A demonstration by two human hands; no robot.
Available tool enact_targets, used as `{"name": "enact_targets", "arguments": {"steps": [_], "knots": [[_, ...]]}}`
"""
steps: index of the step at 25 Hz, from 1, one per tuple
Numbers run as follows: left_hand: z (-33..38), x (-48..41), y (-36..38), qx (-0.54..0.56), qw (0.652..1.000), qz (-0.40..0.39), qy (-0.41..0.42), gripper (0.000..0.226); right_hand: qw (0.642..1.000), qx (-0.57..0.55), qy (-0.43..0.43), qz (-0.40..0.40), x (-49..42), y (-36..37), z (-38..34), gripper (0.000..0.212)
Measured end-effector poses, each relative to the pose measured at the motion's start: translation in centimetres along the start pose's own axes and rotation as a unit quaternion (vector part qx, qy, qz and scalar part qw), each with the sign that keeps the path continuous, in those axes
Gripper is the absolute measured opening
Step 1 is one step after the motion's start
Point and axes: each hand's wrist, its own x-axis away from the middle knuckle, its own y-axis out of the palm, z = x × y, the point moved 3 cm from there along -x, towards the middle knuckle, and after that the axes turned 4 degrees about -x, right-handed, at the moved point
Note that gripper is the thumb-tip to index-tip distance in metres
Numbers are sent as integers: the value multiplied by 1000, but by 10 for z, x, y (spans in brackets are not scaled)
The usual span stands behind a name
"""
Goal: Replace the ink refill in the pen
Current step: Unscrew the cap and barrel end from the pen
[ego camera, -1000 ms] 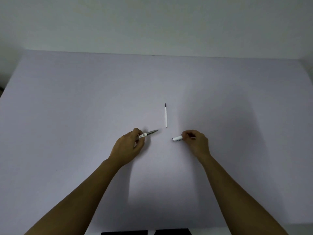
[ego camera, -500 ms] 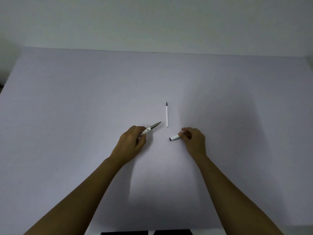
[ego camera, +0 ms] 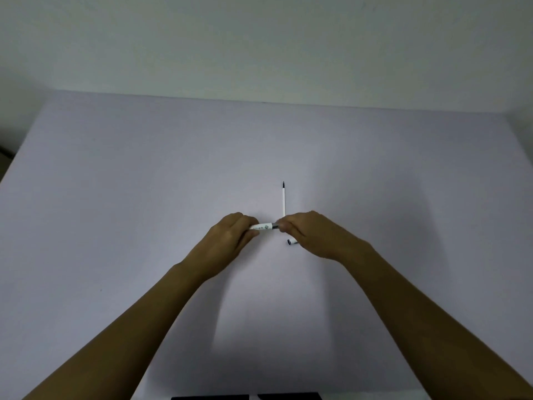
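Both hands, left hand (ego camera: 227, 241) and right hand (ego camera: 314, 235), grip the pen (ego camera: 264, 226) together, with the refill (ego camera: 283, 201) lying at 12 o'clock and the cap (ego camera: 291, 242) at 5 o'clock.

Pale table (ego camera: 144, 197) bearing refill (ego camera: 283, 202), cap (ego camera: 291, 241).

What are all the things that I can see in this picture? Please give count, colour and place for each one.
pen: 1, white with a grey tip end, held level above the table between both hands
refill: 1, white with a dark tip, lying on the table beyond the hands
cap: 1, white with a dark end, on the table, partly hidden under the right hand
table: 1, pale lilac
wall: 1, whitish, behind the table
left hand: 1, gripping the pen's white part
right hand: 1, pinching the pen's grey end
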Motion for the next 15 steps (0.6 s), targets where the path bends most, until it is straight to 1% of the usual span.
{"name": "enact_targets", "arguments": {"steps": [2,3,6,7,8,9,10,11,12,13,15], "knots": [[1,3,-3,-12,1000,12,13,48,1000,-13,-9,-3,3,-5,-6,30],[2,4,-4,-17,1000,16,15,52,1000,-14,-25,10,5,-8,-11,26],[5,9,-6,-28,999,40,7,60,990,39,-95,98,9,-15,-24,15],[7,10,-7,-33,998,50,5,60,987,18,-99,124,10,-17,-26,14],[8,10,-8,-39,997,59,7,59,987,-21,-90,132,11,-18,-27,19],[9,10,-8,-46,997,64,11,58,989,-55,-71,119,12,-17,-27,26],[10,9,-9,-49,996,67,16,56,992,-79,-42,86,12,-15,-26,30],[10,9,-11,-50,996,67,24,54,994,-96,-20,54,11,-13,-25,30],[10,8,-12,-53,996,67,34,53,994,-101,-14,41,11,-12,-25,28],[11,8,-13,-58,995,67,44,53,993,-100,-27,53,11,-12,-25,25],[13,8,-14,-61,994,70,54,52,987,-122,-58,91,12,-16,-25,11]]}}
